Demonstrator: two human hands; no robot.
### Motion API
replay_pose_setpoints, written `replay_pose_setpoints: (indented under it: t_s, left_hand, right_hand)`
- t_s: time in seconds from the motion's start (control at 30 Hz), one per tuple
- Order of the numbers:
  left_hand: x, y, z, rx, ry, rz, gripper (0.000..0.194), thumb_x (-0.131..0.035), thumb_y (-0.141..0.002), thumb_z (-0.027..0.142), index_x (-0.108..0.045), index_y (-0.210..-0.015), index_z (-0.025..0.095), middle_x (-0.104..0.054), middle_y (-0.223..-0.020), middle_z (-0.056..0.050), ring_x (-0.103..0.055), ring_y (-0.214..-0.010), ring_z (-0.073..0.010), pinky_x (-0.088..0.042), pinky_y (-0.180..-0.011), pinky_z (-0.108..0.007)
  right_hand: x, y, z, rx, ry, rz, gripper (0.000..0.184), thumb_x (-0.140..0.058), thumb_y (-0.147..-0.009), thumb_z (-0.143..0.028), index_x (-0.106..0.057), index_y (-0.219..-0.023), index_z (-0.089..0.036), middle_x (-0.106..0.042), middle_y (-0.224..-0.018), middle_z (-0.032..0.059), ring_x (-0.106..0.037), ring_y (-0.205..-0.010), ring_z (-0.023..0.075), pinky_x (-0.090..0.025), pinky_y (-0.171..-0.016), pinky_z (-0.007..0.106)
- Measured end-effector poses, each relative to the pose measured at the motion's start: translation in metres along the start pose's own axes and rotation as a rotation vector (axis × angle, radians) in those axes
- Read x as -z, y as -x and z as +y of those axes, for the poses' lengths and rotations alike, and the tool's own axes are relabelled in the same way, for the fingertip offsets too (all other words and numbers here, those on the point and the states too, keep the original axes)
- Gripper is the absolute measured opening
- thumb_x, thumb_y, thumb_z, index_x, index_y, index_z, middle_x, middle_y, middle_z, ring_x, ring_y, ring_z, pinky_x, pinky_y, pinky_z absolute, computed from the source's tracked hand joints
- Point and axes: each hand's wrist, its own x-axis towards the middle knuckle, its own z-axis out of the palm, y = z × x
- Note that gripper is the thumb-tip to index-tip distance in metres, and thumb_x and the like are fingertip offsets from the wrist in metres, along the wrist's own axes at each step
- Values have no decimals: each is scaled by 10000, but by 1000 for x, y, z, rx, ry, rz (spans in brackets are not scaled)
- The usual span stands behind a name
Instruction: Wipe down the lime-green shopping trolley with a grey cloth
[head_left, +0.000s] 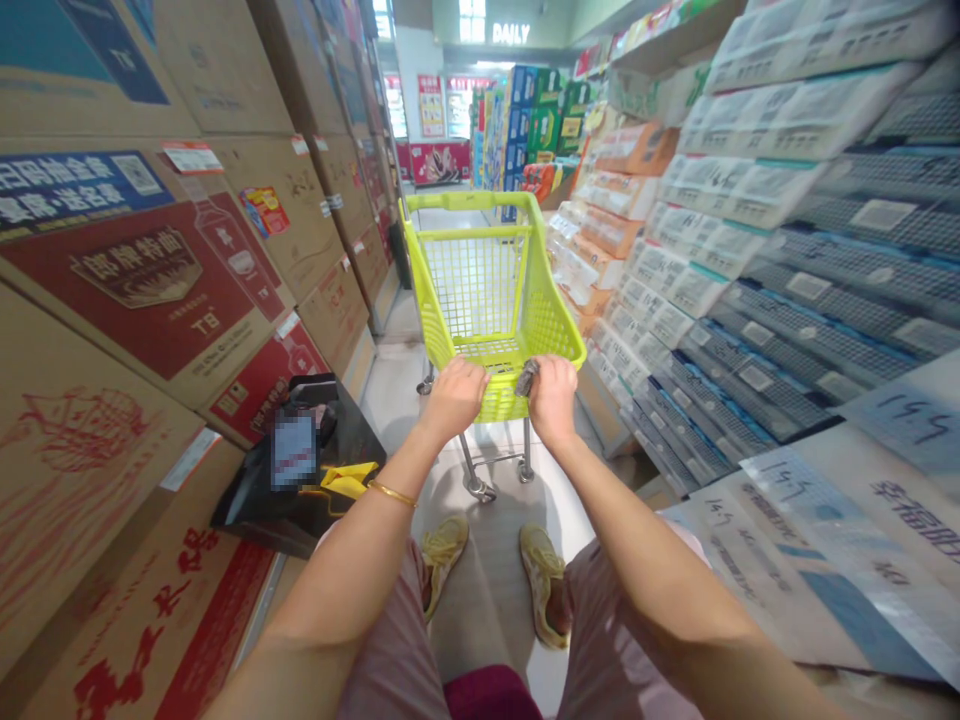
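Note:
A lime-green plastic shopping cart (551, 300) stands in front of me, its lattice basket showing no goods inside. My left hand (457, 393) is closed over the left part of the near handle. Around the right part of the same handle wraps my right hand (553, 397). A small dark grey, crumpled-looking thing (527, 377) sits at the thumb side of my right hand; I cannot tell whether it is held or fixed to the handle. Below the basket show grey metal legs with casters (480, 490).
Stacked cardboard cartons (150, 260) line the left side. By them is a black bag (255, 490) with a yellow item (349, 480). Packs of tissue paper (712, 200) are piled on the right. A tiled aisle (450, 265) runs ahead towards blue and green boxes (536, 120).

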Motion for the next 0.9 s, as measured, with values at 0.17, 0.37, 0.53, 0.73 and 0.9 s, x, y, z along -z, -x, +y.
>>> replay_pose_setpoints:
  t_s: [0.17,0.37,0.53,0.73,0.9]
  left_hand:
    - [1,4,2,10,-12,-15,234,-347,-907,197,-566,-840,151,-588,-788,-54,-551,-875,-185,-391,-1014,-402]
    - [9,10,-8,-40,-1,-35,226,-346,-904,186,-568,-881,150,-589,-799,-50,-554,-899,-185,-397,-1012,-418]
    - [13,12,-13,-65,11,-25,305,-294,-944,280,-552,-834,158,-584,-786,-41,-558,-880,-169,-399,-1017,-406]
    - [12,13,-9,-49,40,-35,293,-276,-944,251,-547,-885,157,-594,-843,-51,-565,-906,-166,-372,-1047,-435]
    - [15,19,-13,-46,102,-68,262,-298,-929,216,-553,-907,163,-601,-871,-61,-566,-958,-176,-343,-1070,-468]
  right_hand:
    - [-17,10,-38,86,-155,-69,299,-333,-886,-177,-565,-1075,-161,-577,-1047,105,-454,-1024,206,-349,-949,387]
    - [-19,12,-37,257,-152,-155,330,-346,-899,-188,-547,-1160,-189,-579,-1126,84,-440,-1070,200,-324,-988,388]
    - [-9,8,-13,237,-74,-68,305,-374,-897,-200,-560,-1137,-171,-572,-1108,102,-433,-1070,204,-354,-968,394]
    - [-18,16,-27,249,-117,0,292,-383,-876,-167,-590,-1075,-220,-539,-1065,85,-435,-1074,191,-387,-954,394]
    - [-35,30,-37,286,-116,23,289,-389,-860,-151,-618,-1005,-251,-526,-1043,74,-423,-1110,201,-382,-963,427]
